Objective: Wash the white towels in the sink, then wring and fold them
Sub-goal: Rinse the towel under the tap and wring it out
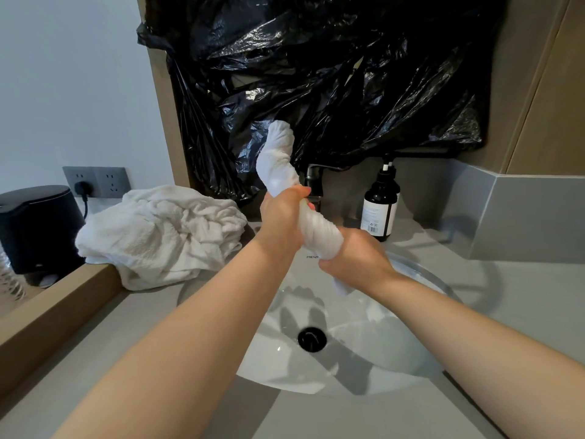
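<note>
Left grip [281,220], right grip [361,255]: one towel [321,231]

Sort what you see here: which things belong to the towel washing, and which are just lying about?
In the job: twisted towel, left hand, right hand, sink, heap of white towels, faucet.
Lying about: pump bottle, black plastic sheeting, wall sockets.

At the centre of the frame, a twisted white terry towel [319,231] is gripped by the left hand [280,217] and, lower right of it, by the right hand [357,255], above the round white sink basin [395,353]. A crumpled heap of white towels [158,236] is seen at mid-left on the grey counter [142,343], and a dark pump bottle [380,210] right of centre.
</note>
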The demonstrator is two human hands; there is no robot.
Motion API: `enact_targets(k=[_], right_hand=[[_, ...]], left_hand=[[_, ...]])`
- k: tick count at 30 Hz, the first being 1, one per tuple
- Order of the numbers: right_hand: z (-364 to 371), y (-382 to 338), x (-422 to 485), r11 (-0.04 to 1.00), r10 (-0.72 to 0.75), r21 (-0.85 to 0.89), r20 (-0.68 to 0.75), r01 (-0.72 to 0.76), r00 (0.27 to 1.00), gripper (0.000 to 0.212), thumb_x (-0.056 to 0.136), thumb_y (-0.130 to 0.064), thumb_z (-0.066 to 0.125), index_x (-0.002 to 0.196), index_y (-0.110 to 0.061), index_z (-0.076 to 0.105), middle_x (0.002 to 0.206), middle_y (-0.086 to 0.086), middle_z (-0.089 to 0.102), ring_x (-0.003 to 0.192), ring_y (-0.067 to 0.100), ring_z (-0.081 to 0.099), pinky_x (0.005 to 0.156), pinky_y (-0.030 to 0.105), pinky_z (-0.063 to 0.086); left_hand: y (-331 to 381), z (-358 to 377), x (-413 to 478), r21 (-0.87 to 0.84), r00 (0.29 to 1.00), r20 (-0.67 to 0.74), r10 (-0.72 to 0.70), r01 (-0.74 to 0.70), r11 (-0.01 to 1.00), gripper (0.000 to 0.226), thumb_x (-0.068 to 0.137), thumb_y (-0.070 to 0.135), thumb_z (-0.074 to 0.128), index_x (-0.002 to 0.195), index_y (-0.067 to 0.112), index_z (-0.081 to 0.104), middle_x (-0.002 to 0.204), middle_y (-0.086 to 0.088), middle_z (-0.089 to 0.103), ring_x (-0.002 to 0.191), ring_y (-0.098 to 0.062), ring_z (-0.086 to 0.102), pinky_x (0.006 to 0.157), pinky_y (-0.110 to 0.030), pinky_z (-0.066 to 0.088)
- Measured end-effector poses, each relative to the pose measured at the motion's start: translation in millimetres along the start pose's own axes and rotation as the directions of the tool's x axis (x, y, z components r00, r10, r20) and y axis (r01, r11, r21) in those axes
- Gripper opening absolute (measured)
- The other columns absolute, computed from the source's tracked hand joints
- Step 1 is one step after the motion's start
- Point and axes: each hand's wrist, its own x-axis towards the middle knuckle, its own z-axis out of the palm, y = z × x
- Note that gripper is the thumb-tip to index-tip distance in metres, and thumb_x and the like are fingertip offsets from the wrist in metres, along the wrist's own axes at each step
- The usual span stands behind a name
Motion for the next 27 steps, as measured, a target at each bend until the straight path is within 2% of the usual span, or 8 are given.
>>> enact_targets(k=[4,8,12,19,21,24,25,27], right_hand=[[6.4,3.0,-0.2,0.993,-0.037,-0.114,-0.042,0.032,0.998,0.014,0.083,-0.019,0.056,0.081,-0.029,0.047,0.061,-0.008,0.054,0.066,0.022,0.055,0.06,0.027,0.044],[17.0,9.1,4.2,0.981,-0.105,-0.174,-0.118,0.084,0.987,0.004,0.085,-0.022,0.055,0.089,-0.025,0.056,0.066,-0.008,0.053,0.067,0.02,0.051,0.059,0.027,0.036],[23.7,12.9,7.5,0.959,-0.161,-0.253,-0.102,0.131,0.982,0.015,0.089,-0.025,0.052,0.101,-0.024,0.061,0.072,-0.009,0.052,0.069,0.019,0.048,0.061,0.026,0.032],[17.9,13.8,7.2,0.956,-0.154,-0.263,-0.06,0.133,0.986,0.016,0.089,-0.026,0.051,0.102,-0.023,0.06,0.069,-0.009,0.05,0.069,0.019,0.047,0.061,0.027,0.033],[9.8,11.4,7.6,0.983,-0.077,-0.169,-0.021,0.072,0.997,0.008,0.084,-0.025,0.055,0.092,-0.027,0.057,0.062,-0.009,0.05,0.068,0.019,0.05,0.062,0.028,0.037],[-10.3,12.1,11.4,0.989,0.013,0.147,0.08,-0.025,0.997,0.011,0.076,-0.016,0.063,0.071,-0.02,0.054,0.063,-0.007,0.053,0.061,0.016,0.047,0.057,0.027,0.035],[-16.8,14.0,12.9,0.964,0.016,0.262,0.129,-0.05,0.992,0.007,0.075,-0.012,0.064,0.073,-0.013,0.058,0.064,-0.004,0.053,0.061,0.015,0.045,0.057,0.027,0.034],[-27.8,17.0,15.7,0.931,-0.02,0.359,0.227,-0.064,0.974,0.019,0.072,-0.011,0.067,0.086,0.001,0.062,0.07,0.003,0.053,0.066,0.015,0.047,0.06,0.031,0.035]], left_hand=[[-2.7,2.1,-6.0,0.102,0.997,-0.065,0.043,-0.036,0.994,0.031,0.088,0.006,0.062,0.118,0.008,0.056,0.064,-0.003,0.055,0.047,-0.012,0.054,0.041,-0.018,0.041],[-2.3,1.4,-5.9,0.097,0.995,-0.094,0.019,-0.01,0.995,0.036,0.087,0.003,0.06,0.122,0.011,0.056,0.063,-0.003,0.054,0.048,-0.013,0.052,0.049,-0.024,0.042],[-5.5,-1.6,-5.7,0.094,0.993,-0.116,-0.001,0.012,0.996,0.037,0.087,0.001,0.059,0.123,0.009,0.055,0.065,-0.003,0.053,0.048,-0.012,0.051,0.05,-0.025,0.042],[-10.7,-1.8,-3.2,0.069,0.997,-0.083,0.005,0.001,0.998,0.038,0.086,0.001,0.061,0.123,0.008,0.056,0.066,-0.003,0.056,0.052,-0.014,0.056,0.057,-0.028,0.046],[-5.4,-2.1,-3.6,0.067,1.0,-0.013,0.002,-0.001,0.998,0.041,0.087,0.01,0.068,0.126,0.009,0.055,0.07,-0.004,0.06,0.059,-0.015,0.06,0.06,-0.03,0.051],[0.4,-10.0,2.3,-0.009,0.946,0.323,-0.022,0.026,1.0,0.071,0.08,0.037,0.074,0.14,0.014,0.044,0.105,-0.006,0.068,0.09,-0.016,0.067,0.077,-0.037,0.057],[-0.6,-13.4,3.0,0.012,0.898,0.439,-0.023,0.019,1.0,0.073,0.079,0.041,0.07,0.141,0.017,0.041,0.121,-0.004,0.064,0.104,-0.016,0.065,0.086,-0.038,0.055],[-6.0,-17.5,1.6,0.072,0.829,0.559,-0.014,-0.032,0.997,0.057,0.08,0.037,0.065,0.131,0.02,0.048,0.127,-0.001,0.062,0.11,-0.013,0.064,0.092,-0.036,0.053]])
